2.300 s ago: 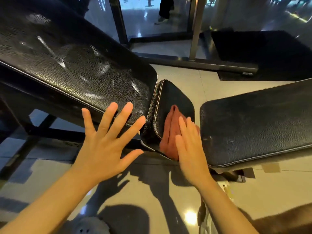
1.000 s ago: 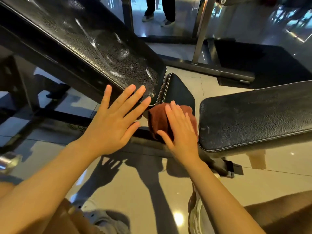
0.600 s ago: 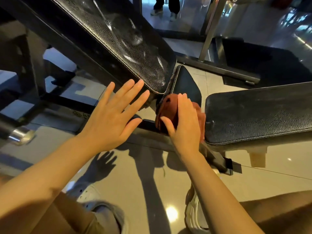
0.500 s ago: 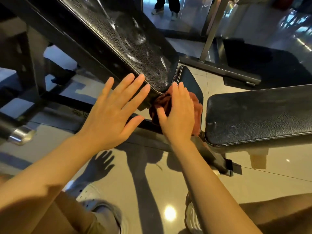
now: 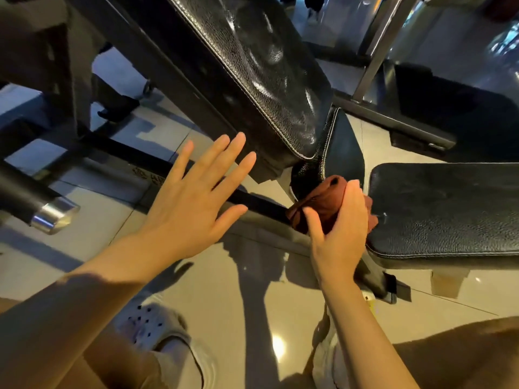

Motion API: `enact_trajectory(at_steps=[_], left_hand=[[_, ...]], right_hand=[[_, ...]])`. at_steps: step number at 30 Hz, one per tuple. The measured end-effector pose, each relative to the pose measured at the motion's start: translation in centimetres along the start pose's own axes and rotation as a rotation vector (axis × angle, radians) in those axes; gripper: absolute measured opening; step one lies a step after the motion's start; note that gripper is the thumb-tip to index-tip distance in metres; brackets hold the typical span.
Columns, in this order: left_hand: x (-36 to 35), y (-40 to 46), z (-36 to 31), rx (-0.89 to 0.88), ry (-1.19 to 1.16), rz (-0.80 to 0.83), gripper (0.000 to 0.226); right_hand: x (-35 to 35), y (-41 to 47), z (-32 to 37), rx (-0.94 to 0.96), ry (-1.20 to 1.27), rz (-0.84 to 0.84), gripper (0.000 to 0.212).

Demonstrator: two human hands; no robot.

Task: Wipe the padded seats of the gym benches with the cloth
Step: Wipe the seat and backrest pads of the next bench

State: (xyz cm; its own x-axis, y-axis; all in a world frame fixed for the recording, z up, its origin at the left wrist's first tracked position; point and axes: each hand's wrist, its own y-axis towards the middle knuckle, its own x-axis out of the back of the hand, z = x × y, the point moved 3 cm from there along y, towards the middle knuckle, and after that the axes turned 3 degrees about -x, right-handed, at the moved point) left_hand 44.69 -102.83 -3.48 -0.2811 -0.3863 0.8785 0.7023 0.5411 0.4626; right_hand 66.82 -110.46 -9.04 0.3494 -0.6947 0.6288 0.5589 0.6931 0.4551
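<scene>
Rust-brown cloth [image 5: 323, 203]; black pebble-grained backrest [image 5: 252, 66] with pale stitched piping along the edge; black seat [image 5: 341, 153], smoother, same pale stitching; second black bench [image 5: 449, 209], grained, with a thin light seam near its lower edge; matte black frame [image 5: 64, 66]; black bar [image 5: 25, 197] capped in shiny silver; glossy beige floor tiles [image 5: 224, 290] with dark shadows; white perforated shoe [image 5: 157, 329]; black mat [image 5: 455, 108].
</scene>
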Motion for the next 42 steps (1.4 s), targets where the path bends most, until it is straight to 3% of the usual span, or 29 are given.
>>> enact_trajectory(at_steps=[6,10,18,23,26,28,30,32,36,42], left_hand=[[-1.3,0.4,-0.1,0.049,-0.019,0.057,0.070],[-2.1,0.6,-0.4,0.051,-0.016,0.074,0.074],[-2.4,0.6,-1.2,0.059,-0.012,0.092,0.082],[-1.8,0.5,-1.0,0.062,-0.015,0.102,0.079],[-1.5,0.4,-1.1,0.057,-0.016,0.087,0.076],[-1.4,0.1,-1.0,0.061,-0.019,0.086,0.073],[-1.5,-0.2,-1.1,0.045,-0.016,0.089,0.070],[-1.4,-0.4,-1.4,0.009,-0.020,0.085,0.069],[-0.7,0.1,-2.3,-0.025,-0.055,0.058,0.067],[-0.2,0.8,-4.3,-0.094,-0.093,0.085,0.066]], right_hand=[[-1.5,3.3,5.3,0.127,-0.055,-0.091,0.073],[-0.6,3.3,2.2,0.317,-0.073,0.060,0.081],[2.0,1.8,-4.2,0.283,0.050,0.329,0.084],[3.6,2.6,-3.8,0.421,-0.237,0.295,0.100],[3.6,2.3,-4.6,0.368,-0.203,0.588,0.076],[3.4,2.1,-5.1,0.325,-0.159,0.556,0.094],[3.6,2.2,-4.9,0.254,-0.104,0.514,0.083],[3.6,2.3,-4.1,0.185,0.000,0.591,0.075],[3.1,3.8,-3.4,0.189,0.110,0.615,0.073],[2.1,5.9,-1.9,0.151,0.071,0.631,0.073]])
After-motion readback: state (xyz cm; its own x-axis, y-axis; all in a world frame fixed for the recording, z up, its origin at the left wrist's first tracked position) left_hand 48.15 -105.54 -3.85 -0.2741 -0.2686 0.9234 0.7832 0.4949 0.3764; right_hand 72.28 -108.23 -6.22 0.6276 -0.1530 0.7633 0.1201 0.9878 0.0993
